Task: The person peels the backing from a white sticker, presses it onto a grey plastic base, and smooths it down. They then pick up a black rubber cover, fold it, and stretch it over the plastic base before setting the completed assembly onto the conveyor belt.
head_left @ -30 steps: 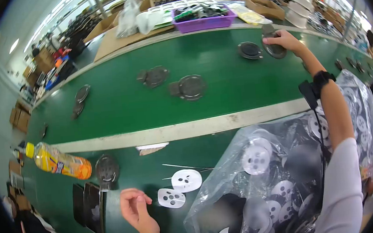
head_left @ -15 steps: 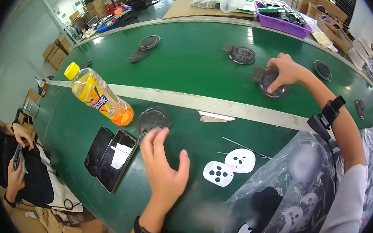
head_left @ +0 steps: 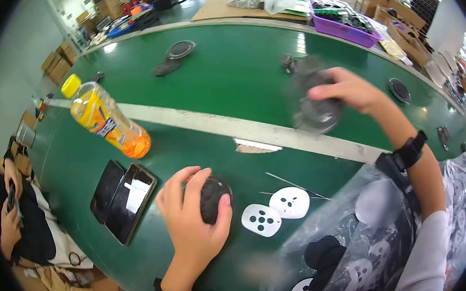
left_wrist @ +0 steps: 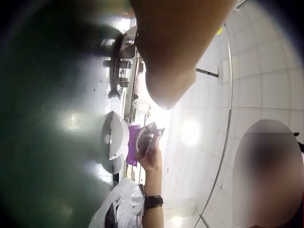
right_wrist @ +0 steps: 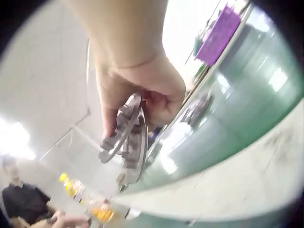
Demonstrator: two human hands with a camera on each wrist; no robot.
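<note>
In the head view my right hand (head_left: 350, 91) is raised over the far green surface, gripping dark grey round plastic parts (head_left: 321, 113), blurred by motion. The right wrist view shows two such parts (right_wrist: 133, 137) side by side, pinched between thumb and fingers, their tabs sticking out. My left hand (head_left: 195, 215) is low over the near table, its fingers and thumb curved round another dark grey round part (head_left: 214, 200); the palm side is hidden in the head view. Right of it lie two white discs with holes (head_left: 261, 220), overlapping slightly.
An orange drink bottle (head_left: 109, 123) stands left, behind two dark phones (head_left: 130, 204). A clear plastic bag (head_left: 358, 245) of white and black discs fills the right front. More dark parts (head_left: 180, 50) lie on the far surface; a purple basket (head_left: 345, 30) stands behind. Another person sits at left.
My right hand first placed itself over one round part, then lifted with parts toward the left. The left hand moved onto the near round part, drawing it right, away from the bottle. The head view turned left.
</note>
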